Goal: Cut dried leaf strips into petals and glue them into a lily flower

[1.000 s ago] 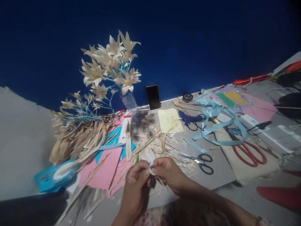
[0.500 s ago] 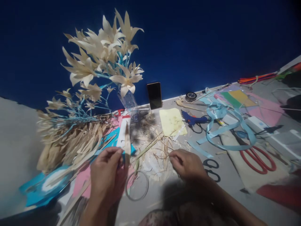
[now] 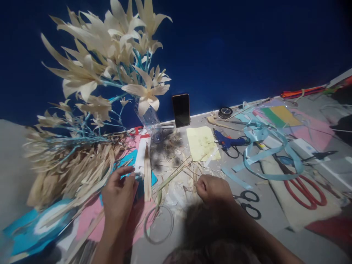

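My left hand (image 3: 119,192) is over blue and pink paper, its index finger and thumb apart and nothing visible between them. Just right of its fingertips lies a pale dried-husk strip (image 3: 147,172). My right hand (image 3: 214,189) is curled closed above scattered plant scraps; whatever its fingers may hold is hidden. Long greenish stalks (image 3: 173,176) lie between the hands. A wire ring (image 3: 172,223) rests below them on the grey surface. Black-handled scissors (image 3: 250,196) lie beside my right wrist.
Cream flowers on blue stems (image 3: 145,91) stand in a clear vase (image 3: 150,119) at back left. A phone (image 3: 181,110) leans on the blue wall. Further right are yellow paper (image 3: 200,143), a blue glue gun (image 3: 229,139), light-blue ribbon (image 3: 254,159) and red-handled scissors (image 3: 302,192).
The view has shifted closer to the flowers. My left hand's index finger and thumb have spread apart. My right hand stays curled in nearly the same place.
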Available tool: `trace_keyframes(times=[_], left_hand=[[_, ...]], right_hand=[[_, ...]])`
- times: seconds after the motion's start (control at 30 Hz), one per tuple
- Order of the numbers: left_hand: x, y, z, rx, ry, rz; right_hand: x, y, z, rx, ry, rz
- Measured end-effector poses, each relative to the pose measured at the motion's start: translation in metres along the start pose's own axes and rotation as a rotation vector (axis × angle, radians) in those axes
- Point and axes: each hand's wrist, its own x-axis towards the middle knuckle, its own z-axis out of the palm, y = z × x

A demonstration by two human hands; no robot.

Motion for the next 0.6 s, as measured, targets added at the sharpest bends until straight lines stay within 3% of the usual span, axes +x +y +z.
trace_keyframes(times=[0.03, 0.13, 0.2, 0.33, 0.47, 0.6], left_hand=[[-0.007, 0.004, 0.001, -0.01, -0.008, 0.006], [-0.033, 0.014, 0.012, 0.011, -0.182, 0.014], [-0.051, 0.013, 0.024, 0.098, -0.404, 0.095], [-0.077, 0.0, 0.05, 0.23, -0.68, 0.319], [-0.086, -0.011, 0.063, 0.41, -0.72, 0.394], [-0.087, -0.018, 0.065, 0.562, -0.704, 0.454]], right_hand=[[0.0, 0.001, 0.0, 0.016, 0.004, -0.002], [-0.003, 0.006, 0.001, 0.088, 0.015, -0.009], [-0.006, 0.01, 0.001, 0.209, 0.02, -0.013], [-0.016, 0.014, -0.003, 0.583, -0.032, -0.013], [-0.023, 0.02, -0.014, 0.783, -0.058, 0.0], [-0.022, 0.035, -0.028, 0.572, 0.089, -0.021]])
